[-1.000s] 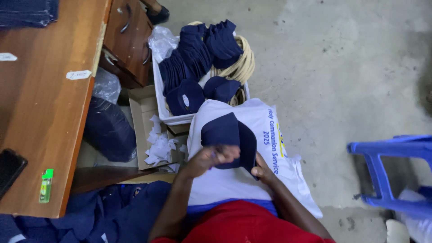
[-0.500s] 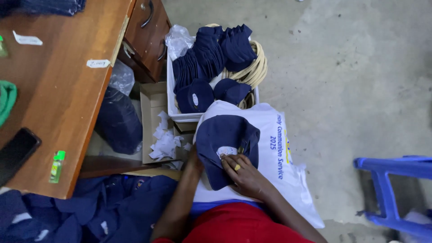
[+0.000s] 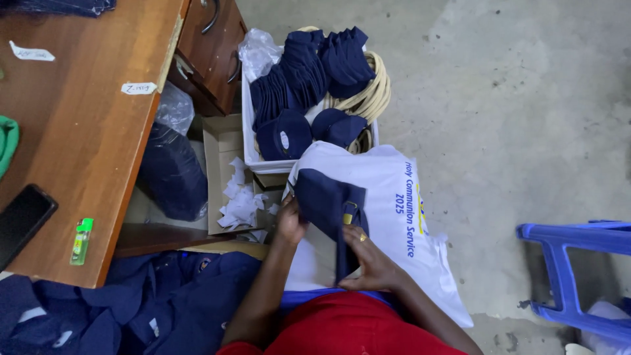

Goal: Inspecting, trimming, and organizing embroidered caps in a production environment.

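In the head view, a navy blue fabric cap [image 3: 327,200] with a small brass strap buckle lies flattened on a white cloth bag [image 3: 388,217] spread over the person's lap, and both hands are at it. The left hand [image 3: 290,220] is closed on the cap's left edge, fingers curled around the fabric, so the cap sits just to the right of that hand and touches it. The right hand [image 3: 371,260] lies below and right of the cap, fingers half curled and resting on a narrow navy strip that runs down from the cap toward the body; a gold ring shows on 1 finger. Whether this hand pinches the strip or only presses on it cannot be told. The cap thus sits between the 2 hands, above the right and beside the left.

Just beyond the bag stands a white plastic crate [image 3: 248,141] heaped with more navy caps [image 3: 315,72]. Left of it an open cardboard box [image 3: 220,148] holds torn white paper scraps [image 3: 242,200]. A brown wooden desk [image 3: 85,144] fills the left side, bearing a black phone [image 3: 23,220] and a green lighter [image 3: 81,241] near its front edge. A blue plastic stool [image 3: 578,276] stands at right on the grey concrete floor [image 3: 513,98].
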